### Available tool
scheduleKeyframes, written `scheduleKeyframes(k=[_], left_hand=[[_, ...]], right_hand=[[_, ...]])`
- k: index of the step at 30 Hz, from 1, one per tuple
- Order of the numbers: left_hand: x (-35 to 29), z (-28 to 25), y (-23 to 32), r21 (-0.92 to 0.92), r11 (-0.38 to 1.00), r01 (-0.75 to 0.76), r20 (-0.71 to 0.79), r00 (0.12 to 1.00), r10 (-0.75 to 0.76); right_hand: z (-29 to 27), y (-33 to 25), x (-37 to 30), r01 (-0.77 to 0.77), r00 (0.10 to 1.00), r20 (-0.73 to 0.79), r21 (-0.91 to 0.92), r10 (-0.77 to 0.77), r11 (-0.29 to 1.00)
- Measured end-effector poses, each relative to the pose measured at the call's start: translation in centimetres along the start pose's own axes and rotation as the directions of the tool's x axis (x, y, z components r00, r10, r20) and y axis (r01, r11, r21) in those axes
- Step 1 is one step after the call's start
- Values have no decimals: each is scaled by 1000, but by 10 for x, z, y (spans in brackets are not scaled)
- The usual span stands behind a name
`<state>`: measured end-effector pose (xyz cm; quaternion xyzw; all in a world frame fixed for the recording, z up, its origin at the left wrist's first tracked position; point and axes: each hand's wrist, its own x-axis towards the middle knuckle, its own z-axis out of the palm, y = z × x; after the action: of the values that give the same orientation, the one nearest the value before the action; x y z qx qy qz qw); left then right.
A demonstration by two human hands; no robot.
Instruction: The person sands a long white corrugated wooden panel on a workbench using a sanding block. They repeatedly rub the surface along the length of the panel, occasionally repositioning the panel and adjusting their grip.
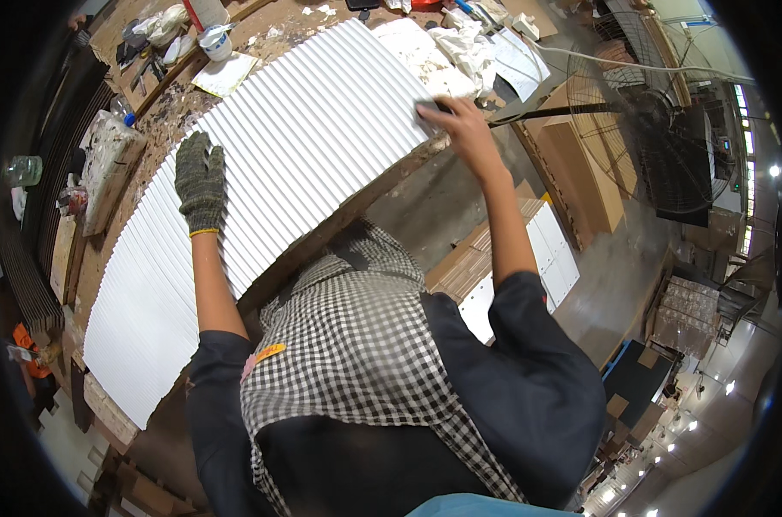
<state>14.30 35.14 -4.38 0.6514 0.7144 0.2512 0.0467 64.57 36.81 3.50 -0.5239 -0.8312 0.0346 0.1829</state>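
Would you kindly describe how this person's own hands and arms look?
The left hand wears a dark grey-green knitted glove with a yellow-edged cuff; the right hand appears ungloved. Short, dark fabric sleeves end near the elbows, leaving both forearms uncovered.

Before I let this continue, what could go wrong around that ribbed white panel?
The right hand, its back bare at the ribbed white panel's edge, might get scraped; the left hand is gloved. The cup past the panel's far edge could tip if the panel shifts that way.
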Motion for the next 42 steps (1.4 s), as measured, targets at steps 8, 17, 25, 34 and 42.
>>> scheduleKeyframes(k=[8, 17, 25, 34, 42], left_hand=[[-1, 1, 4, -34, 999, -11, -26, 1000, 11], [5, -3, -3, 4, 998, -63, -93, 994, 63], [-68, -58, 24, -166, 976, -143, -202, 973, 108], [-233, -135, -18, -86, 996, -32, -72, 997, 26], [-244, -175, -47, 5, 999, 53, -89, 995, -52]], right_hand=[[-55, -14, -55, -126, 992, -19, 51, 128, 991], [-57, -17, -68, -206, 960, 182, -55, 212, 977], [-5, -111, -38, 31, 995, 96, 52, -35, 998], [144, -109, 205, 148, 979, -121, -138, -165, 979], [145, -128, 247, 255, 966, -30, -6, -255, 967]])
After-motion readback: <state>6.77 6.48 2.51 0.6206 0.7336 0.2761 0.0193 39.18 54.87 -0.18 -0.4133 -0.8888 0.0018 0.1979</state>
